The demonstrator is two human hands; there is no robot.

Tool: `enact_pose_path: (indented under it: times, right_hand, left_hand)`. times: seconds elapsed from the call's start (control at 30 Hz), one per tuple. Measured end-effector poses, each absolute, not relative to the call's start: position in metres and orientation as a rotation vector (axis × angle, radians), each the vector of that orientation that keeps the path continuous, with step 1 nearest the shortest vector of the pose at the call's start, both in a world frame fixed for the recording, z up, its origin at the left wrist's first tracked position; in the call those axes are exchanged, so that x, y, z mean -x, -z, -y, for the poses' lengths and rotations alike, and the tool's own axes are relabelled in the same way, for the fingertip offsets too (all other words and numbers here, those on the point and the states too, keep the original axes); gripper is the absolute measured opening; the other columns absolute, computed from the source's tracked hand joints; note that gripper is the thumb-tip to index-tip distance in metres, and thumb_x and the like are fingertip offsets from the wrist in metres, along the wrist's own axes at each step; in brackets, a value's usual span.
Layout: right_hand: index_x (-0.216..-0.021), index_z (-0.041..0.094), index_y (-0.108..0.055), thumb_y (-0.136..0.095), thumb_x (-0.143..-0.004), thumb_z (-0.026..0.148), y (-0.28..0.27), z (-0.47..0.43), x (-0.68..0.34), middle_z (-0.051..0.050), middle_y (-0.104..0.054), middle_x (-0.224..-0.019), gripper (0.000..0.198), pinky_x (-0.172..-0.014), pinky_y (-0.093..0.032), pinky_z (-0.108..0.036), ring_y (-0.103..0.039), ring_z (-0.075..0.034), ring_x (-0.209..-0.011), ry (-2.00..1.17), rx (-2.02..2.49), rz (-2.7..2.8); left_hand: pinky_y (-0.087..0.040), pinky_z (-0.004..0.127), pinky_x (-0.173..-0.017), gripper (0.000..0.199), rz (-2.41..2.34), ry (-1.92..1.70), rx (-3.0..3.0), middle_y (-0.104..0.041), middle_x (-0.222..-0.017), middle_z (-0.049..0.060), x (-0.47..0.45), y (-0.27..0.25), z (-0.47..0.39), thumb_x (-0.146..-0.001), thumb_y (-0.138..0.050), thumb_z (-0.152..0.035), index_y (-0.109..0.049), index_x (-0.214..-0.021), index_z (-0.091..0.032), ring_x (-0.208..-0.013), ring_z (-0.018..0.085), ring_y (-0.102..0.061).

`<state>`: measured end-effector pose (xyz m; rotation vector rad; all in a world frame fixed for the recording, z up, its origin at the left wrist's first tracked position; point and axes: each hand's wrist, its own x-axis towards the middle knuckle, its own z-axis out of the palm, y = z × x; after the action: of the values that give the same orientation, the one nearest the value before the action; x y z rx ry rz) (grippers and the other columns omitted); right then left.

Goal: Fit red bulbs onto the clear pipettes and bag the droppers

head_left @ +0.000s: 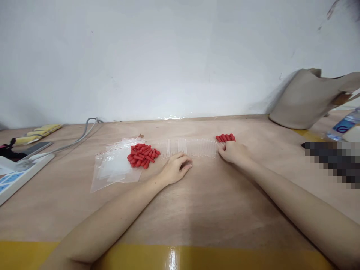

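Observation:
A row of thin clear tubes (201, 147) lies side by side across the middle of the table. My left hand (176, 168) rests at the near edge of this row, palm down and fingers loosely bent, with a gap between thumb and forefinger and nothing seen in it. At the row's right end my right hand (234, 152) has its fingertips pinched together; what they hold is hidden. Just behind those fingers sits a short line of red rubber bulbs (224, 137). A heap of loose red bulbs (142, 154) lies left of the row, partly on clear plastic bags (112, 168).
A white power strip (36, 163) with grey cables (84, 135), a phone (39, 147) and a yellow packet (39, 133) lie at far left. On the right are a beige bag (302, 99), a water bottle (347, 123) and a dark, pixelated object (332, 157). A white wall stands behind.

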<state>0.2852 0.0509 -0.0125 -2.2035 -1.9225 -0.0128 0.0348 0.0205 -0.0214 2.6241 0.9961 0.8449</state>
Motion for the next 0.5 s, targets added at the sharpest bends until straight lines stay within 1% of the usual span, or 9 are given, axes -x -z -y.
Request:
enact_pose_path:
  times: [0.07,0.13,0.23,0.33,0.4,0.5]
  right_hand:
    - [-0.078,0.016,-0.064,-0.039,-0.080,0.034,0.015,-0.051,-0.284,-0.015,-0.063,-0.081,0.031,-0.059,-0.041,-0.036,-0.059,-0.029,-0.079,0.053,2.177,1.933]
    - [-0.079,0.016,-0.064,-0.038,-0.081,0.034,0.017,-0.051,-0.283,-0.015,-0.062,-0.077,0.032,-0.058,-0.041,-0.035,-0.060,-0.029,-0.077,0.071,2.157,1.943]
    - [-0.078,0.016,-0.062,-0.037,-0.083,0.036,0.017,-0.048,-0.283,-0.014,-0.062,-0.075,0.032,-0.059,-0.040,-0.035,-0.060,-0.028,-0.075,0.071,2.146,1.887]
    - [-0.083,0.016,-0.059,-0.036,-0.084,0.038,0.018,-0.042,-0.280,-0.013,-0.062,-0.079,0.032,-0.059,-0.039,-0.035,-0.060,-0.027,-0.073,0.087,2.095,1.810]
    - [-0.088,0.016,-0.057,-0.034,-0.086,0.039,0.019,-0.036,-0.276,-0.012,-0.062,-0.079,0.032,-0.058,-0.037,-0.034,-0.059,-0.025,-0.069,0.108,2.033,1.800]
    - [-0.089,0.017,-0.055,-0.034,-0.086,0.037,0.022,-0.028,-0.269,-0.011,-0.062,-0.076,0.030,-0.056,-0.034,-0.032,-0.057,-0.023,-0.064,0.126,1.965,1.827]
  left_hand:
    - [-0.047,0.030,-0.073,0.015,-1.059,-0.829,-2.674,-0.058,-0.090,0.006,-0.035,0.018,-0.020,-0.084,-0.049,-0.021,-0.059,-0.094,-0.017,-0.080,0.016,-0.056]
    - [-0.047,0.032,-0.071,0.014,-1.221,-0.771,-2.764,-0.058,-0.086,0.007,-0.032,0.010,-0.022,-0.083,-0.049,-0.024,-0.059,-0.089,-0.016,-0.080,0.019,-0.056]
    - [-0.045,0.033,-0.064,0.015,-1.656,-0.573,-2.855,-0.056,-0.077,0.009,-0.018,-0.010,-0.028,-0.082,-0.048,-0.024,-0.057,-0.073,-0.015,-0.073,0.022,-0.055]
    - [-0.043,0.032,-0.062,0.010,-2.035,-0.354,-2.737,-0.055,-0.075,0.009,0.005,-0.031,-0.036,-0.073,-0.057,-0.023,-0.053,-0.068,-0.016,-0.075,0.025,-0.056]
    - [-0.042,0.029,-0.057,0.014,-2.114,-0.229,-2.639,-0.056,-0.073,0.008,0.018,-0.041,-0.039,-0.066,-0.062,-0.021,-0.049,-0.063,-0.017,-0.074,0.024,-0.055]
    - [-0.037,0.024,-0.050,0.019,-2.068,-0.181,-2.603,-0.056,-0.064,0.004,0.029,-0.047,-0.042,-0.059,-0.064,-0.016,-0.045,-0.058,-0.017,-0.063,0.020,-0.054]
